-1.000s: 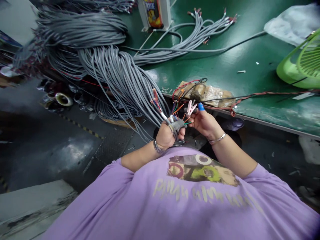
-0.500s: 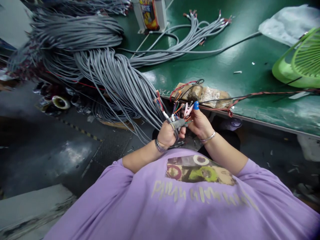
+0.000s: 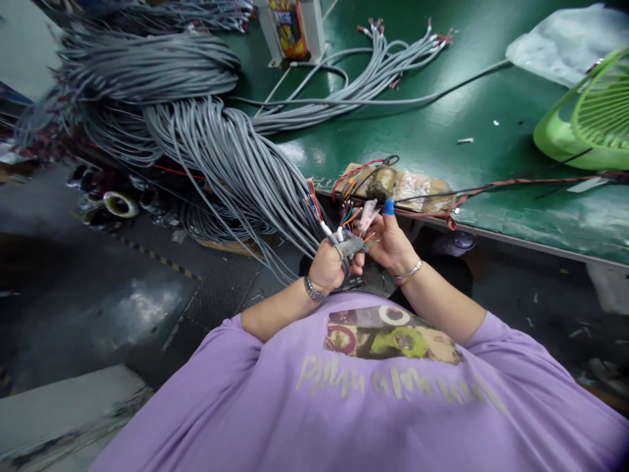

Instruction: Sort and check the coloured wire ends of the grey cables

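Note:
My left hand point(image 3: 328, 265) is closed around several grey cables point(image 3: 295, 213), and a grey covering wraps its thumb. White-collared cable ends with bare coloured wires point(image 3: 313, 200) stick up beside that thumb. More orange, green and dark wires point(image 3: 348, 213) fan out between my hands. My right hand point(image 3: 393, 246), a blue cover on its thumb, is curled close to these wires. A pale pink clip point(image 3: 368, 215), like a clothespin, lies blurred at its fingers and seems held there. The fingertips are partly hidden.
A thick pile of grey cable point(image 3: 162, 65) hangs over the left of the green table point(image 3: 417, 131). A taped cardboard piece point(image 3: 417, 187) with red and black leads lies at the table edge. A green fan point(image 3: 590, 118) and a plastic bag point(image 3: 560, 42) are at right.
The view has shifted slightly. My right hand has come a little closer to my left. The pink clip's two spread arms now look merged and blurred. My left hand keeps its grip.

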Motion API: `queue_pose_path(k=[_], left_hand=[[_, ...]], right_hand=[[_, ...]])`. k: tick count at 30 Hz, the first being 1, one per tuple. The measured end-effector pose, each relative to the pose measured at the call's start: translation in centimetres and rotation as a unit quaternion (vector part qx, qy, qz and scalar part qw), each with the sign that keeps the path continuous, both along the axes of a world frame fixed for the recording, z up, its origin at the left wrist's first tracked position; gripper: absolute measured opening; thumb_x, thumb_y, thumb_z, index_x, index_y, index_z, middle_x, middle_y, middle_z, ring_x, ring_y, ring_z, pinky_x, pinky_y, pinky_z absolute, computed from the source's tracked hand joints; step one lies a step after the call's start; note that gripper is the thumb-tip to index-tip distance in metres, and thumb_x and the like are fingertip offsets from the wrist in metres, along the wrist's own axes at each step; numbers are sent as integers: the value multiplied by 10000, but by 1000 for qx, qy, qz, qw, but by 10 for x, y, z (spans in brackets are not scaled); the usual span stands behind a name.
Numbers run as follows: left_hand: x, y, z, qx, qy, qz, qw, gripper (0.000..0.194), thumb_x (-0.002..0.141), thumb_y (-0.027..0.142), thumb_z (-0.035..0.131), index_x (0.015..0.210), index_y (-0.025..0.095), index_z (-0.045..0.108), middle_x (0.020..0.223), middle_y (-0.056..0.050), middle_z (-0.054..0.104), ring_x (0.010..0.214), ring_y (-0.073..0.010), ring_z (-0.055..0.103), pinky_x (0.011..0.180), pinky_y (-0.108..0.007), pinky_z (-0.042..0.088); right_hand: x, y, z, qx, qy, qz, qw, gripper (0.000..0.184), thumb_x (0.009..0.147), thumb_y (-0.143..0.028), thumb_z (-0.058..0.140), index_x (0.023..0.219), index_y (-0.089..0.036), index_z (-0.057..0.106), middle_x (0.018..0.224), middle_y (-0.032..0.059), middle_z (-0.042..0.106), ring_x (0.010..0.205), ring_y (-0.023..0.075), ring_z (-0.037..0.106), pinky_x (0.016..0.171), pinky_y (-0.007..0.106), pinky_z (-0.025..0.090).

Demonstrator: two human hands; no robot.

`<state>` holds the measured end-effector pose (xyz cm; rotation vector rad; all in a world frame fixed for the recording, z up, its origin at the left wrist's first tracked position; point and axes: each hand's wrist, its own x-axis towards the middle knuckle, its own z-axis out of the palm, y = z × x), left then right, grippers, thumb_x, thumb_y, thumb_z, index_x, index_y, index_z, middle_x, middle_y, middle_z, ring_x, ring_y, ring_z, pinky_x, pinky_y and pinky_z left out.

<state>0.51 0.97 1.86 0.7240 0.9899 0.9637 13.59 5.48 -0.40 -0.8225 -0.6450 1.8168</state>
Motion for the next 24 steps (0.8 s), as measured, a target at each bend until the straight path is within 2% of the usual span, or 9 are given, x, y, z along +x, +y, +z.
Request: queue_pose_path(k=[5, 9, 12, 16, 24], left_hand=[[-1, -12, 1, 16, -5, 17, 1000, 446, 620, 516, 846, 743, 179, 581, 518, 32, 621, 377, -95, 530, 385, -211, 446], [1, -17, 5, 38, -9, 63, 997, 485, 604, 559, 845, 744, 183, 573, 534, 34, 628, 381, -94, 542, 376, -202, 424], [3, -15, 9, 35, 0, 92, 995, 468, 612, 552, 828, 730, 187, 559, 530, 36, 620, 378, -90, 534, 371, -197, 399], [5, -11, 9, 38, 10, 113, 993, 416, 637, 501, 816, 728, 187, 558, 530, 38, 615, 385, -80, 530, 391, -191, 408], [6, -8, 1, 43, 31, 116, 992, 372, 684, 482, 786, 755, 190, 566, 563, 36, 629, 406, -76, 537, 417, -193, 425]], right_hand=[[10, -3, 3, -26, 9, 22, 999, 694, 770, -881, 517, 888, -218, 686, 759, 28, 660, 621, 148, 564, 572, 275, 481], [13, -2, 7, -14, 23, 30, 999, 526, 798, -729, 667, 900, -215, 696, 741, -4, 660, 595, 107, 543, 554, 232, 459], [11, -4, 8, -7, 5, 4, 1000, 443, 777, -636, 757, 876, -210, 682, 679, -30, 618, 571, 90, 504, 538, 210, 438], [8, -5, 8, -19, 5, -19, 1000, 504, 748, -698, 749, 848, -213, 658, 660, -31, 602, 552, 93, 471, 513, 215, 422], [5, 0, 2, 2, -3, -31, 1000, 492, 756, -700, 746, 887, -228, 694, 702, -16, 640, 659, 124, 571, 620, 243, 498]])
